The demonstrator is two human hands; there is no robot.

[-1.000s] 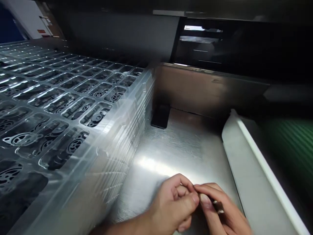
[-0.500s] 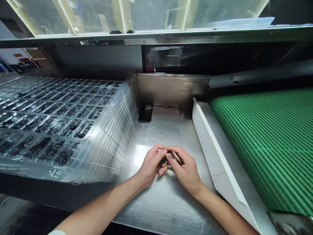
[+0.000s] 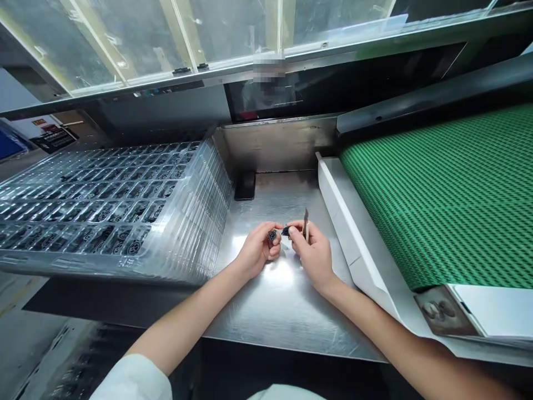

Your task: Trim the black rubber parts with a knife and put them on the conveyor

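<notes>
Above the steel worktop [image 3: 266, 311], my left hand [image 3: 256, 250] is closed around a small round black plastic part [image 3: 272, 235] with a spoked, slotted face turned toward me. Just to its right, my right hand [image 3: 314, 253] pinches another small black piece [image 3: 285, 230] between thumb and forefinger. A slim pointed blade-like tool [image 3: 306, 222] also sticks up from the right hand's fingers; its lower end is hidden in the grip. The two black pieces are a short gap apart.
At left stands a stack of clear plastic trays [image 3: 195, 222], the top one filled with similar black round parts. A black phone-like slab [image 3: 245, 185] lies at the back. On the right, a white guard [image 3: 350, 239] borders a green conveyor belt [image 3: 449, 194].
My hands were together and have drawn apart, showing the two black pieces separately. The blade-like tool now points upward. The camera view has tilted and shifted.
</notes>
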